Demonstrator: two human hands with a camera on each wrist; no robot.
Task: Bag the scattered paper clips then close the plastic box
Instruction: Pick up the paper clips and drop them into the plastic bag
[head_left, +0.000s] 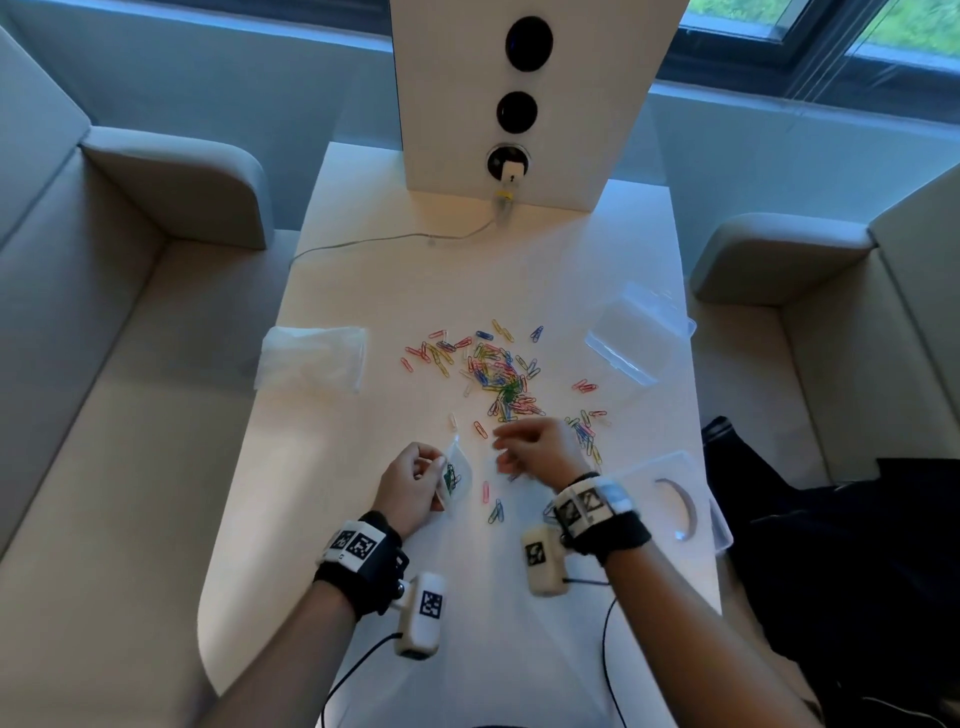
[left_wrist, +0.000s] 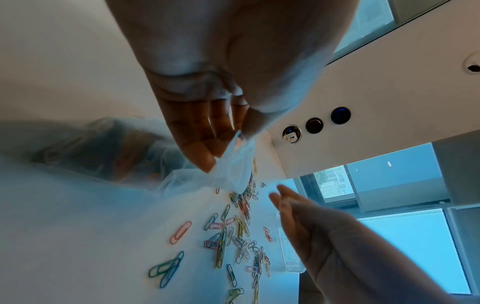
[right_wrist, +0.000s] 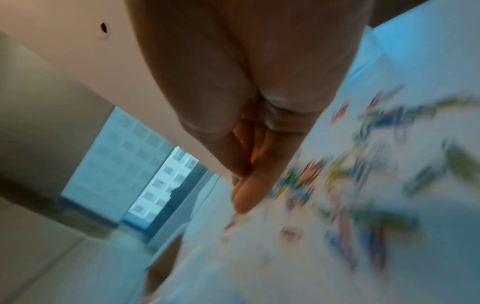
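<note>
- a pale sofa (head_left: 104, 322) fills the left side, its armrest beside the white table (head_left: 405, 597).
- a crumpled clear bag (head_left: 311, 358) lies on the table's left part, apart from everything else.
- the left hand (head_left: 410, 486) sits low over the near middle of the table, thumb and curled fingers pinching a small clear bag (head_left: 457, 475) with a few green clips inside; the left wrist view shows the pinch on the bag's edge (left_wrist: 233, 164).
- scattered paper clips (head_left: 493, 374) of many colours spread across the table's middle, with a few strays near the hands.
- the right hand (head_left: 537, 447) hovers just beyond the small bag, blurred; its fingers look loosely extended (left_wrist: 283, 193), and i cannot tell whether it holds a clip.
- a white upright panel (head_left: 535, 93) with round sockets stands at the table's far end, a white cable (head_left: 395, 239) running from it.
- the plastic box (head_left: 636, 332) lies open at the right edge, empty.
- a clear lid (head_left: 670, 499) lies beside the right wrist.
- a second sofa (head_left: 841, 291) and windows (head_left: 831, 26) are at right.
</note>
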